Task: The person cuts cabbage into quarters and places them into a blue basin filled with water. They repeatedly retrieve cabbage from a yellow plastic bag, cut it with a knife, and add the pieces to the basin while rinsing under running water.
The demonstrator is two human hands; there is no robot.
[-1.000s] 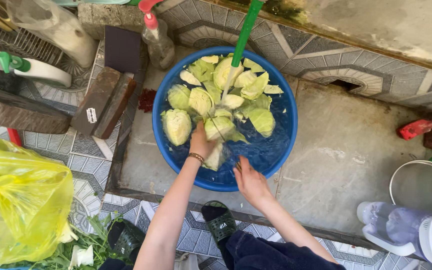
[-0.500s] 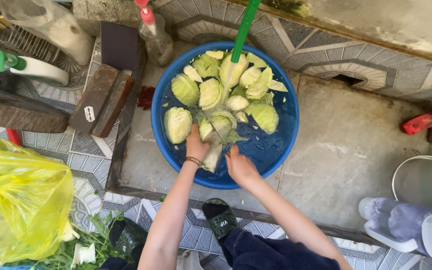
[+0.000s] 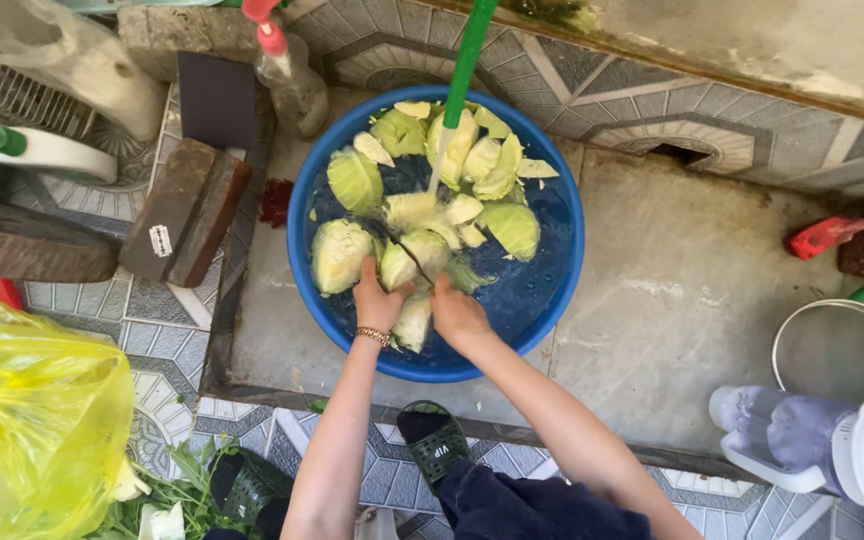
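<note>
Now both hands, left hand [image 3: 380,297] and right hand [image 3: 457,312], clasp a wet, slippery cabbage wedge [image 3: 414,318] at the blue basin's [image 3: 562,280] near rim; firmer grip low, I'd say.

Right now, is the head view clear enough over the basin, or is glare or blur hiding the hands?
Head view: even daylight, sharp, no motion blur; left hand and right hand read clearly on a cabbage piece; mild sheen on the water in the blue basin; wide-angle bending toward the edges.

Blue basin [image 3: 562,290] — pale green cabbage pieces [image 3: 340,255] — yellow bag [image 3: 32,420], green hose [image 3: 470,50].
</note>
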